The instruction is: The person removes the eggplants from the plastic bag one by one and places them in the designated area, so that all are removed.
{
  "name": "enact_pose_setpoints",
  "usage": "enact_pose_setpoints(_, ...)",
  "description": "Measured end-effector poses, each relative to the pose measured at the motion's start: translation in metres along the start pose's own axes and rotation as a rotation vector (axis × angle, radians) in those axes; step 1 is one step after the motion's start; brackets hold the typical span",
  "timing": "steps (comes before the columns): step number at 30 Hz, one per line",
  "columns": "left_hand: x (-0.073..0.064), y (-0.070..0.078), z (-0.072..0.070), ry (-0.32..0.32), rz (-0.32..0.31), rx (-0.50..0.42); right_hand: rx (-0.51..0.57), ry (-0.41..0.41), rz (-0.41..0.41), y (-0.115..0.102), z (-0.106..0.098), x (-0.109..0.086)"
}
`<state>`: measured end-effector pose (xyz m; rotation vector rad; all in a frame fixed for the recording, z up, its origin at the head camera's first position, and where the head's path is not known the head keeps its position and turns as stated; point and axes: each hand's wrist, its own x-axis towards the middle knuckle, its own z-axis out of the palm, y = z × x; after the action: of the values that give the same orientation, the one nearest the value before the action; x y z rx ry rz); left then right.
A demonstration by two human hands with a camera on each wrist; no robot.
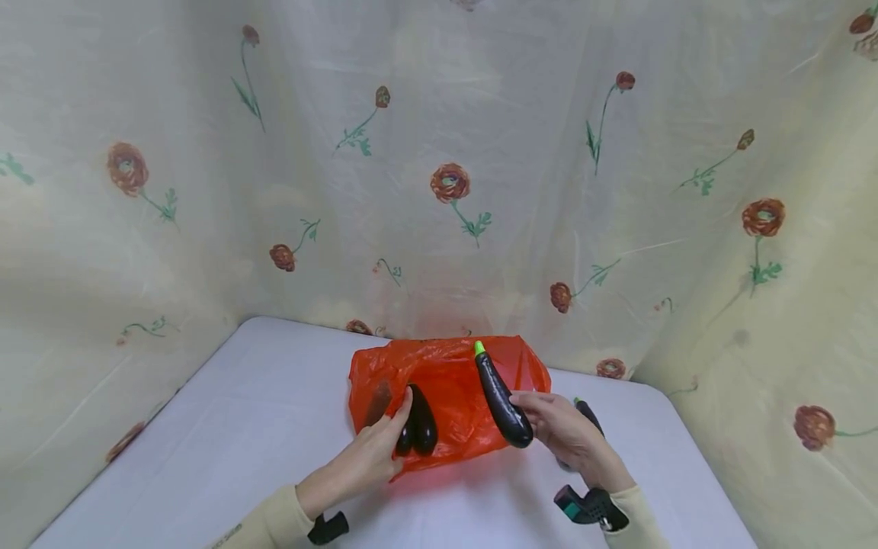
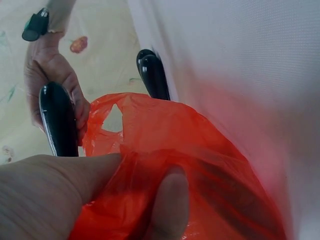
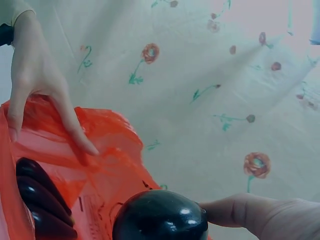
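A red plastic bag (image 1: pixel 370 374) lies on the table with its mouth facing me. My left hand (image 1: pixel 366 456) grips the mouth's edge, the thin film bunched between thumb and fingers (image 2: pixel 171 205). Several dark eggplants (image 3: pixel 42 192) lie inside the bag, partly covered by the left hand in the head view. A glossy eggplant (image 1: pixel 503 400) with a bright green stem end is held in my right hand (image 1: pixel 569 431), its stem pointing up and away over the bag's right part. The right thumb (image 3: pixel 232 210) presses on its side near the blunt end.
Two more eggplants (image 2: pixel 152 75) lie on the white table (image 1: pixel 274 396) to the right of the bag, mostly hidden behind the right hand in the head view. A flower-patterned curtain (image 1: pixel 411 267) hangs behind the table and along both sides.
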<state>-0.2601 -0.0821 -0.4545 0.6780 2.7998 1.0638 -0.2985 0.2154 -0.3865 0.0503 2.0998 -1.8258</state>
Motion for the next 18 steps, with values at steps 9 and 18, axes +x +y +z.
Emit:
enact_pose_setpoints(9, 0.0, 0.0, 0.001, -0.005, -0.022, -0.003, 0.02, 0.014, 0.0, 0.0, -0.019, -0.007)
enact_pose_setpoints(18, 0.0, 0.002, 0.001, -0.008, -0.025, -0.014, 0.023, 0.014, -0.008, 0.002, -0.04, -0.017)
